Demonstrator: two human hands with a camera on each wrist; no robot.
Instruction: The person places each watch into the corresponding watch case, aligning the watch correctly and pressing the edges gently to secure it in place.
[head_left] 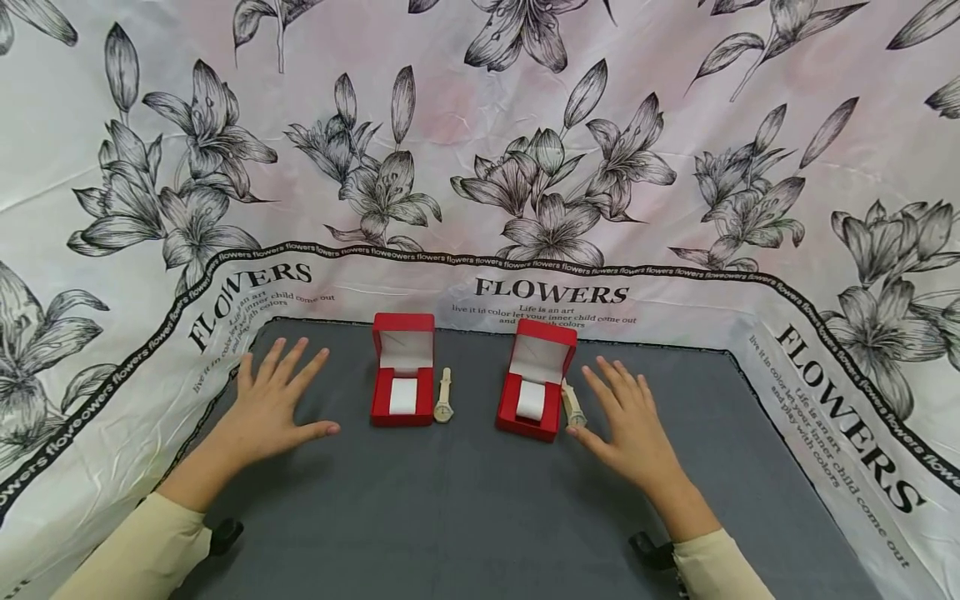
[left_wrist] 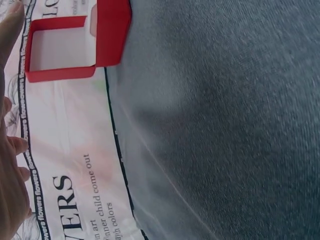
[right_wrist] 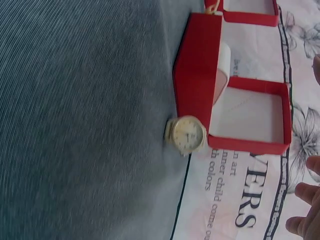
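A dark grey fabric surface (head_left: 442, 517) spreads below, bordered along its far side and both flanks by a shiny white cloth (head_left: 442, 192) that is tinged pink and printed with black line-drawn lilies and the word FLOWERS.

Near the far edge stand two open red boxes. The left red box (head_left: 425, 398) sits almost square, its raised lid at the back and its front facing the person; the right red box (head_left: 525, 428) is turned slightly, its front angled a little to the left. Each has a white cushion (head_left: 402, 397) inside.

A pale cream-strapped round-dial watch (head_left: 445, 392) lies just beside the left box's right wall, long axis running away from the person, dial at the near end. A second, similar watch (head_left: 573, 405) lies along the right box's right side — slanted, dial nearest the person.

Both hands hold nothing, grips wide, fingers splayed and pointing forward. The left hand (head_left: 268, 408) is apart from its box, thumb towards it; the right hand (head_left: 628, 421) has its thumb tip near the second dial — contact I cannot tell.
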